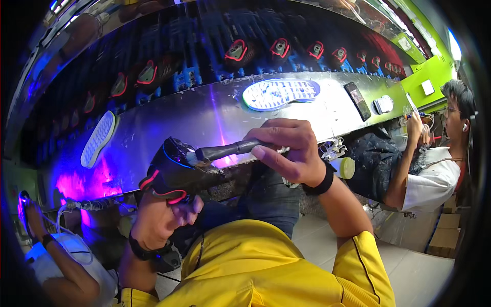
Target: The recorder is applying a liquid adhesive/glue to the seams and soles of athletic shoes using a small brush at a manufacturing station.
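A dark shoe upper (179, 176) with red trim at its collar is gripped by my left hand (162, 219), its bottom side tilted up in front of me. In my right hand (292, 149), a dark-handled brush (225, 150) is pinched between thumb and fingers. The pale bristles touch or nearly touch the edge of the upper's underside, where a blue line of light shows. On the metal bench beyond my right hand lies a white shoe sole (280, 94), its inner side up. A second pale sole (99, 139) rests farther left.
Behind the metal bench (153, 117), a dark conveyor carries several red-trimmed uppers (236, 50). A phone-like dark slab (357, 101) lies on the bench to the right. One co-worker (432, 169) sits at right; another person's arm (64, 261) shows at lower left.
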A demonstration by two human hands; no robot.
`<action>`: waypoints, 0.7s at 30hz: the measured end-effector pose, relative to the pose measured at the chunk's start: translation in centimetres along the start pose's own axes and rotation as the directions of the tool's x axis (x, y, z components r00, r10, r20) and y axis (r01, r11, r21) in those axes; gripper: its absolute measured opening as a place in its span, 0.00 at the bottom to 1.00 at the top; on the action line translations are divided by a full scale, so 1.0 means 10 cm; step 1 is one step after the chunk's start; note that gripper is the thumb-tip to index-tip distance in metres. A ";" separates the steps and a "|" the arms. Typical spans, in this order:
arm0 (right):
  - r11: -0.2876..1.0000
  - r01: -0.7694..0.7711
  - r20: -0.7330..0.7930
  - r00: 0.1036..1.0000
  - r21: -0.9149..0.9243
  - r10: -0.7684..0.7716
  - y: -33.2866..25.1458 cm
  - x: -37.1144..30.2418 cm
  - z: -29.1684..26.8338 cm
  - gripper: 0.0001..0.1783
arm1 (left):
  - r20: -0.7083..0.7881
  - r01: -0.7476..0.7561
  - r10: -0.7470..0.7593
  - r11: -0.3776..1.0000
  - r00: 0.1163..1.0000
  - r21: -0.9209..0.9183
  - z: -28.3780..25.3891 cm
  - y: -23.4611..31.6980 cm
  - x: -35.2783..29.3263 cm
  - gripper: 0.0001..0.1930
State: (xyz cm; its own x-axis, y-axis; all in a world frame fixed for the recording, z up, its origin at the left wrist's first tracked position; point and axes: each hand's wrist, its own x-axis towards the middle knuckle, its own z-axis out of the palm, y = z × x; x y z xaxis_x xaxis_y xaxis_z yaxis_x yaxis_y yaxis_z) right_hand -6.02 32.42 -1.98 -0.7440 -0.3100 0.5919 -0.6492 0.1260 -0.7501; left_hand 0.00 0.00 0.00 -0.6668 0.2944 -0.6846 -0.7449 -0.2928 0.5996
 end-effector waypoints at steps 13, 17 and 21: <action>0.993 -0.061 -0.049 0.997 0.102 0.066 0.07 -0.23 0.14 0.12 | 0.079 0.182 -0.166 0.936 0.983 -0.300 0.11 -0.08 -0.02 0.33; 0.993 -0.093 -0.048 0.994 0.072 0.097 0.10 -0.33 0.15 0.12 | 0.117 0.206 -0.177 0.919 0.977 -0.335 0.11 -0.07 -0.04 0.34; 0.995 -0.097 -0.081 0.992 0.000 0.097 0.16 -0.44 0.15 0.11 | 0.097 0.188 -0.164 0.918 0.982 -0.349 0.16 -0.06 -0.04 0.33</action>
State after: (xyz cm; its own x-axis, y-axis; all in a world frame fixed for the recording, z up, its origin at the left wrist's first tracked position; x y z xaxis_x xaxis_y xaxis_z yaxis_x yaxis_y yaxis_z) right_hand -3.61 32.61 -6.23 -0.8136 -0.2191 0.5385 -0.5740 0.1554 -0.8040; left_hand 0.66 1.51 0.56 -0.5351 0.4255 -0.7298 -0.8008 -0.5307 0.2776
